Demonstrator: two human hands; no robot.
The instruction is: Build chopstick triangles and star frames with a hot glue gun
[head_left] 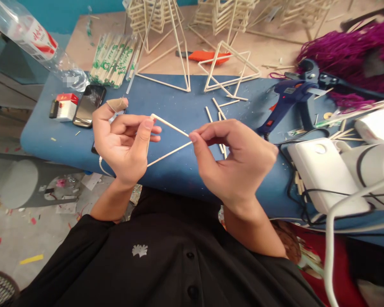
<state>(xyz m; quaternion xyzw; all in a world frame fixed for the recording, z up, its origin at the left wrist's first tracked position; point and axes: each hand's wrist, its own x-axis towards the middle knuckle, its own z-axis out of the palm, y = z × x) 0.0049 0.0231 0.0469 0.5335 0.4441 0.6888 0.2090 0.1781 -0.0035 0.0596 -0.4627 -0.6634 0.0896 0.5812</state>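
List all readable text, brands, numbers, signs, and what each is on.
No words or numbers are legible.
Bottle label: red lettering, too blurred.
Stick wrappers: green print, too small.
Glue gun sticker: marks too small.
Red-and-white box: nothing legible.
Shirt emblem: silver, leaf-like sign, no letters visible.

Pretty bright, even light, shadows are soft. Phone (88, 106) and bottle (64, 64) catch some glare. Sticks (171, 125) mid-frame look clear enough, but the wide lens stretches the edges and the purple string (336, 59) goes mushy.
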